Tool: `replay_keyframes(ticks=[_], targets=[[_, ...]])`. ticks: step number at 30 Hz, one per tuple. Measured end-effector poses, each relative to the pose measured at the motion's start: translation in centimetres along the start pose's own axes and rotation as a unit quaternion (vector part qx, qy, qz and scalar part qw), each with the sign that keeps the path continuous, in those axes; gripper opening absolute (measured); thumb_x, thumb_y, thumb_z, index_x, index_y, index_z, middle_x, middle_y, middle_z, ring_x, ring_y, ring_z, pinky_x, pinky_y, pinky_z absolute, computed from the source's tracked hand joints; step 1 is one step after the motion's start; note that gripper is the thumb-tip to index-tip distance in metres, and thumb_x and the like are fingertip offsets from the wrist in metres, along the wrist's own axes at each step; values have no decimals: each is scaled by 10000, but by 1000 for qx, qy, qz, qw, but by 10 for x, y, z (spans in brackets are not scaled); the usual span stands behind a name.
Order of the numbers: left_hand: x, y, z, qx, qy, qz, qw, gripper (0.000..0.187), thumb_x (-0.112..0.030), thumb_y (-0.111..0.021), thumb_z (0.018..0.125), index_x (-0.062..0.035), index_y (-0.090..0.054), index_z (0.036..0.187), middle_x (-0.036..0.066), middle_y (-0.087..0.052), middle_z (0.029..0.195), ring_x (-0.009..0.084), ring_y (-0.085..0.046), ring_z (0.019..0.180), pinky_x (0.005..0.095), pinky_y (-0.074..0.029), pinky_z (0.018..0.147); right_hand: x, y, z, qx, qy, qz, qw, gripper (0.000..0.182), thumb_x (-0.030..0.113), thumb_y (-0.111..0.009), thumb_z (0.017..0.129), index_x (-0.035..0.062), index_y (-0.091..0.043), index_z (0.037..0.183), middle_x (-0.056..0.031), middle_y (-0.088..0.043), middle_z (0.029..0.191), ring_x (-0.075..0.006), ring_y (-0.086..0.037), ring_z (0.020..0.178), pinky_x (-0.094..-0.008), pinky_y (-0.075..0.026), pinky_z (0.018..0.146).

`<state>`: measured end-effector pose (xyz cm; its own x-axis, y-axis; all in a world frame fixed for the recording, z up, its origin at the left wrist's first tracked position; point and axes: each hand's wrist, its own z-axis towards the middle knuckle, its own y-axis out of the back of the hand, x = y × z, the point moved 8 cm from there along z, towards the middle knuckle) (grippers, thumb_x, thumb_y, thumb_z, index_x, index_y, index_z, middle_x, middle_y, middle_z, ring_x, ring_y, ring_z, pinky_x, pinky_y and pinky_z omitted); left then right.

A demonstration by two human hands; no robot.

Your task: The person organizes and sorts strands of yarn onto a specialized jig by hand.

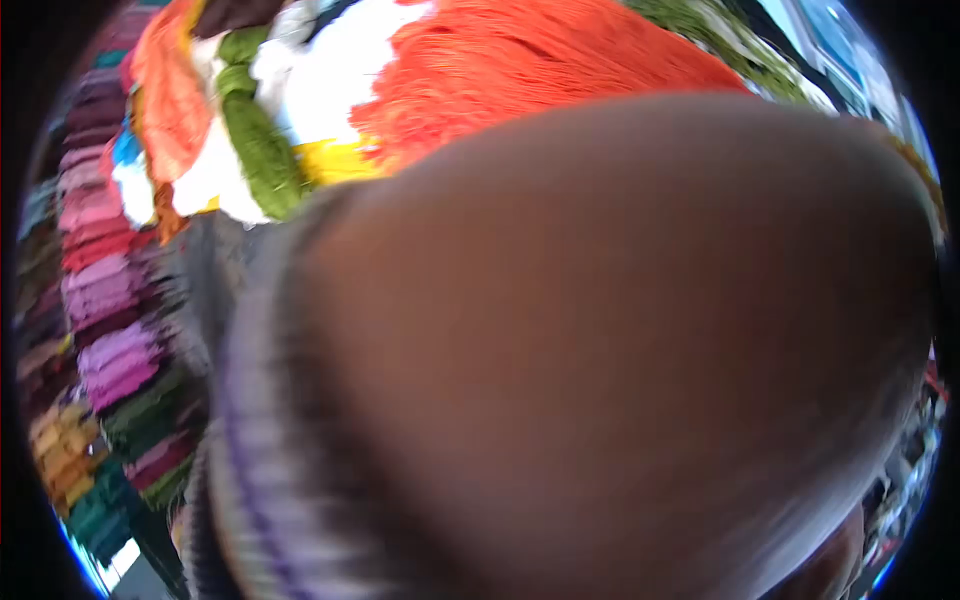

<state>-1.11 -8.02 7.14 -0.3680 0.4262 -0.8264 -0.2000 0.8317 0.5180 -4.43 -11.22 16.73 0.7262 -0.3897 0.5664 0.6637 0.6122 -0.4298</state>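
A bare arm (620, 330) fills most of the head view, very close to the camera and smeared by motion. Its sleeve (265, 420), pale with a purple stripe, is bunched at the left, so it appears to be my left arm. No fingers show on it. Low at the right edge is a small patch of skin (840, 555), its fingers hidden too. Above the arm, and partly covered by it, hangs a big bundle of orange-red yarn (560, 55). What either hand holds, I cannot tell.
Beside the orange-red bundle are white yarn (335, 75), a twisted green hank (255, 140) and an orange hank (170, 95). Stacks of folded hanks in many colours (105, 285) line the left side. More green yarn (715, 45) is at the upper right.
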Motion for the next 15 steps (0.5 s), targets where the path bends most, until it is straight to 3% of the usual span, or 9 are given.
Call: replay_keyframes(ticks=[11,15], targets=[[-69,-47,43,27,-135,-126,982,267,-167,-518,736,-14,-620,929,164,-621,878,234,-618,703,340,-506,675,42,11,-29,-31,-171,-143,974,243,112,-558,778,-79,-549,929,-203,-559,965,-298,-548,876,-346,-436,757],[-43,-31,33,13,-99,-109,989,268,-166,-517,737,-11,-618,931,166,-621,875,235,-618,698,339,-507,675,16,12,-24,-10,-171,-113,979,267,112,-566,773,-86,-542,951,-207,-556,975,-307,-547,892,-350,-432,772]])
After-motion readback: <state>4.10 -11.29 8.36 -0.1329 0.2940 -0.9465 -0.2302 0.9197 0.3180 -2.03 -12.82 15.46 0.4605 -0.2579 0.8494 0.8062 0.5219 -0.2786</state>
